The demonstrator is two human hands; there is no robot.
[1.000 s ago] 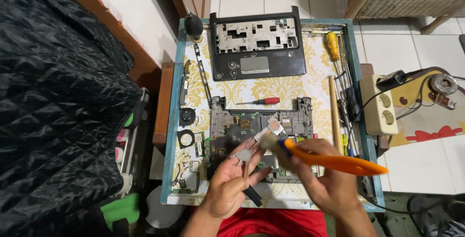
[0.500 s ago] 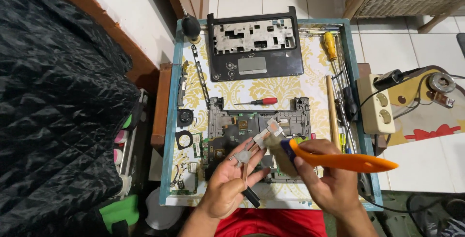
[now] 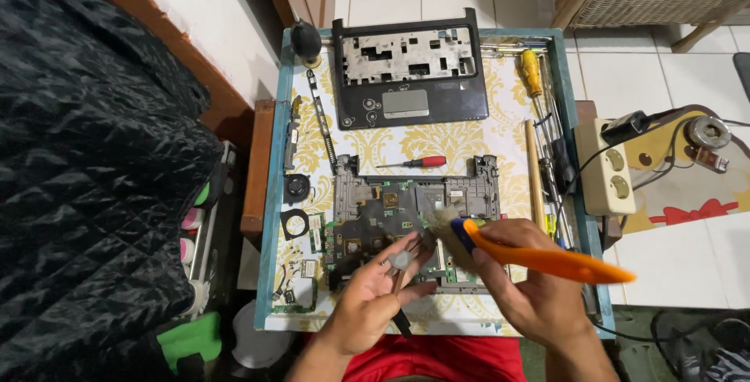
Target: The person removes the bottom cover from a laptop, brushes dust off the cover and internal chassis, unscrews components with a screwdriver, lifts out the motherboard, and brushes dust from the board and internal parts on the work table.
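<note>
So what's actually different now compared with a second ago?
Very little. The right hand has tilted the orange-handled brush slightly, bristles at the small grey part pinched in the left hand. Nothing was picked up or let go. The opened laptop base, red screwdriver and table stayed put.

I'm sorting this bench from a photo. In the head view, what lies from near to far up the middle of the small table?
Left hand with a small grey part → bare laptop base with its circuit board → red-handled screwdriver → black palm-rest cover with touchpad.
</note>
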